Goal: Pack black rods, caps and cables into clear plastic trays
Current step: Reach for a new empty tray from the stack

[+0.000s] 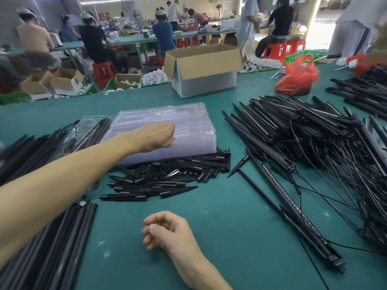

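Observation:
A stack of clear plastic trays (188, 122) sits at the table's centre. My left hand (159, 137) reaches across to its near edge, fingers curled on the top tray, fingertips hidden. My right hand (165, 231) rests on the green mat near me, loosely curled and holding nothing. Short black pointed caps (167, 174) lie in a pile in front of the stack. Plain black rods (52, 237) lie at the lower left. A partly filled tray (92, 130) lies left of the stack. A big heap of black light rods with cables (303, 132) fills the right.
An open cardboard box (201, 68) stands behind the trays and a red plastic bag (297, 76) sits at the back right. More black rods (360, 91) lie at the far right. Several people work at benches beyond the table.

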Tool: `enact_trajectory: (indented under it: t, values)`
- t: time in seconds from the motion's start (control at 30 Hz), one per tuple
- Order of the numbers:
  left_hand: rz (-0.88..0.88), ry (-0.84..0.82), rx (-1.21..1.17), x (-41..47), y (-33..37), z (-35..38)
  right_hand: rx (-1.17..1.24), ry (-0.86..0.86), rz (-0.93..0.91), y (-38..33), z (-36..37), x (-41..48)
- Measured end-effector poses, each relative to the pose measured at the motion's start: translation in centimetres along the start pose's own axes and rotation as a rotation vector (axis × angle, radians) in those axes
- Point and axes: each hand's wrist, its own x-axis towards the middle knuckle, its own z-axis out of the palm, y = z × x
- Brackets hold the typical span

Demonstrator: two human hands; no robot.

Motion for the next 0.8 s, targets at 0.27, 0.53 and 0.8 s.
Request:
enact_trajectory:
  t: [0.27, 0.53, 0.8]
  values:
    - [-0.209, 0.119, -0.174, -0.3, 1.1, -1.1, -0.470, 0.274, -0.308, -2.8, 0.5, 2.5]
    - [-0.308, 0.133, -0.224, -0.2, 1.9, -1.3, -1.687, 0.403, -0.547, -12.5, -4.3, 15.1]
    - [-0.138, 0.348, -0.062, -0.1, 1.2, -1.7, -1.832, 0.353, -0.548, -8.8, -7.2, 14.5]
